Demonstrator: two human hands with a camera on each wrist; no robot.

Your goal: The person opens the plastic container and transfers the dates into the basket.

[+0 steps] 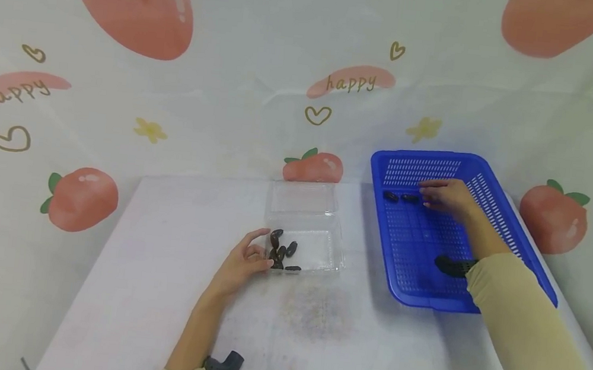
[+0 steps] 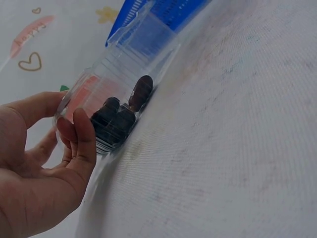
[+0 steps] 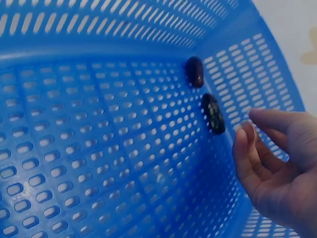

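My left hand [image 1: 239,266] grips the left side of a clear plastic box [image 1: 339,250], its fingers curled at the wall in the left wrist view. Several dark, glossy, oval date-like fruits [image 1: 291,249] lie in the box, bunched toward that hand. On the right, my right hand [image 1: 453,199] reaches into a blue plastic basket [image 1: 383,238]. Two more dark fruits lie end to end on the basket floor by its far wall: one [image 3: 194,72] in the corner, the other [image 3: 214,114] closest to my fingertips. The right fingers are loosely bent, with nothing visible between them and the thumb.
The box's clear lid [image 1: 303,197] lies folded back toward the wall. White cloth [image 1: 157,291] covers the table, with a faint stain [image 1: 316,315] in front of the box. A patterned sheet [image 1: 231,83] hangs behind. Perforated walls rise around the basket floor.
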